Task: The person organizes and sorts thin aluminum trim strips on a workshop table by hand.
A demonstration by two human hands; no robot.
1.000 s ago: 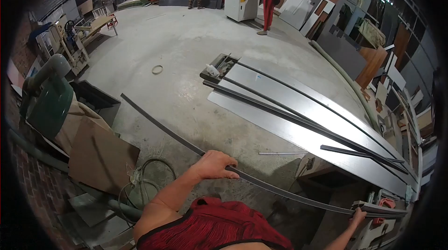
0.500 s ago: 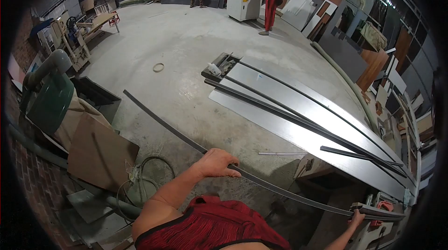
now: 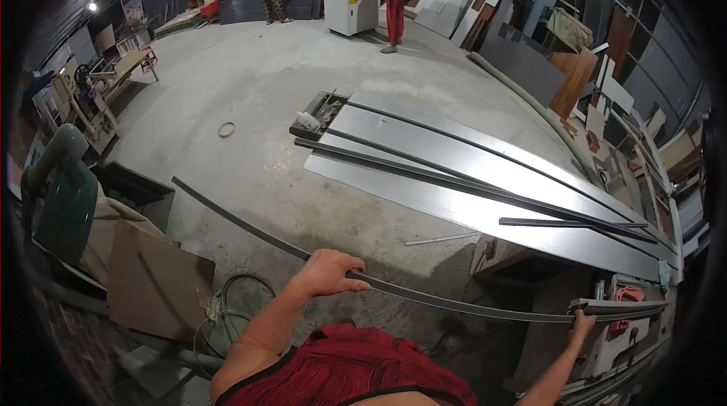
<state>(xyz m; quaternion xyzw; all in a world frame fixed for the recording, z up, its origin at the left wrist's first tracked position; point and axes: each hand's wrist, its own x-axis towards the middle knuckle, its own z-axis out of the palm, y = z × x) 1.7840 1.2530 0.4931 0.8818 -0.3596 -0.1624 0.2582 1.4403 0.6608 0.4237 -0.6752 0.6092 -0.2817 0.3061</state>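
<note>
A long, thin dark strip (image 3: 454, 307) runs across in front of my body, from over the floor at left to the machine at right. My left hand (image 3: 329, 272) is closed around it near its middle. Farther right, my right hand (image 3: 581, 322) grips the strip beside a pale grey rail (image 3: 625, 306) on a bench machine (image 3: 632, 345). A red part (image 3: 630, 296) sits just behind that rail. The strip's far right portion is partly hidden by the hand and rail.
Beyond the strip, a silvery panel (image 3: 447, 194) carries several dark bars (image 3: 394, 171) and a tray of small items (image 3: 326, 112). A ring (image 3: 226, 129) lies on the floor. At left stand a green machine (image 3: 68, 205) and brown board (image 3: 155, 285). Two people work far back.
The view has turned to the right, so the background sits farther left. Both hands keep their hold on the strip, whose left end appears lower in the view.
</note>
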